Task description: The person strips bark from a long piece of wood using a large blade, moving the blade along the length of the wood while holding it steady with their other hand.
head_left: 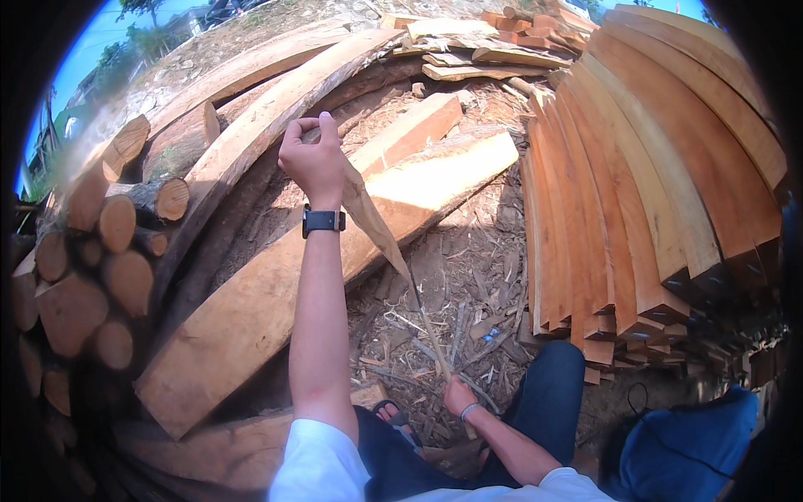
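My left hand is raised at arm's length and closed around the top end of a long thin strip of wood. The strip tapers downward to a narrow point near the ground. A black watch sits on that wrist. My right hand is low by my knee, closed around the strip's thin lower end, with a band on its wrist. I am sitting or crouching in dark blue trousers and a sandal over ground strewn with bark and wood scraps.
Thick sawn beams lie slanted on the left. Round logs are piled at the far left. A stack of curved sawn planks rises on the right. A blue bag sits at the lower right.
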Demonstrator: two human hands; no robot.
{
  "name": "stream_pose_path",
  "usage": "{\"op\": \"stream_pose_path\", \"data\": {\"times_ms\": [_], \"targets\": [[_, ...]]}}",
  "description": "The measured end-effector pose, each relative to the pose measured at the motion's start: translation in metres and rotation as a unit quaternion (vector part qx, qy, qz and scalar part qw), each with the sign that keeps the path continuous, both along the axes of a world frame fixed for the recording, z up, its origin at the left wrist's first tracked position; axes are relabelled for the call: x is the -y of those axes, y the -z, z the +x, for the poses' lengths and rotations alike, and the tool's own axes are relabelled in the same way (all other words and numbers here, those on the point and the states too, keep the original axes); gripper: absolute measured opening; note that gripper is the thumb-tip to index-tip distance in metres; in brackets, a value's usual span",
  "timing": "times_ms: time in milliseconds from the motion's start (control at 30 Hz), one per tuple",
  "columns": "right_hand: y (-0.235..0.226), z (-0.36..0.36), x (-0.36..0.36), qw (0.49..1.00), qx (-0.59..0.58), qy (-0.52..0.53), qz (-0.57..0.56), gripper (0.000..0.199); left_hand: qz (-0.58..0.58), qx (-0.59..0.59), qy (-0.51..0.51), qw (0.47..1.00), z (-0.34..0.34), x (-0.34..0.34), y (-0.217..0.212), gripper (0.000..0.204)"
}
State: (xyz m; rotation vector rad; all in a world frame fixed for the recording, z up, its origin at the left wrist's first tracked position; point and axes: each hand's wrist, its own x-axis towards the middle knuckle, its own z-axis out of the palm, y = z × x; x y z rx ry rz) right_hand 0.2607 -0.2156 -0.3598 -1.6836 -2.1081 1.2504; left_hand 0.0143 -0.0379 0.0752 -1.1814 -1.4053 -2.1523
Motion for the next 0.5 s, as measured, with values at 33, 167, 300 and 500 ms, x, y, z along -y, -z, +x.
{"op": "stream_pose_path", "data": {"times_ms": [33, 167, 300, 500], "targets": [[0.006, 0.002, 0.0, 1.0, 0.003, -0.006, -0.008, 0.027, 0.003, -0.008, -0.007, 1.0, -0.001, -0.002, 0.001, 0.023], [-0.027, -0.004, 0.004, 1.0, -0.02, 0.0, 0.005, 0.027, 0.006, -0.01, -0.011, 1.0, -0.001, 0.0, 0.003, 0.023], [-0.007, 0.0, 0.002, 1.0, -0.015, -0.002, 0.01, 0.027, 0.006, -0.007, -0.006, 1.0, -0.002, -0.003, 0.002, 0.023], [-0.018, -0.002, 0.002, 0.999, -0.038, -0.001, 0.017, 0.027, 0.016, -0.024, -0.015, 0.999, -0.008, -0.006, 0.006, 0.023]]}}
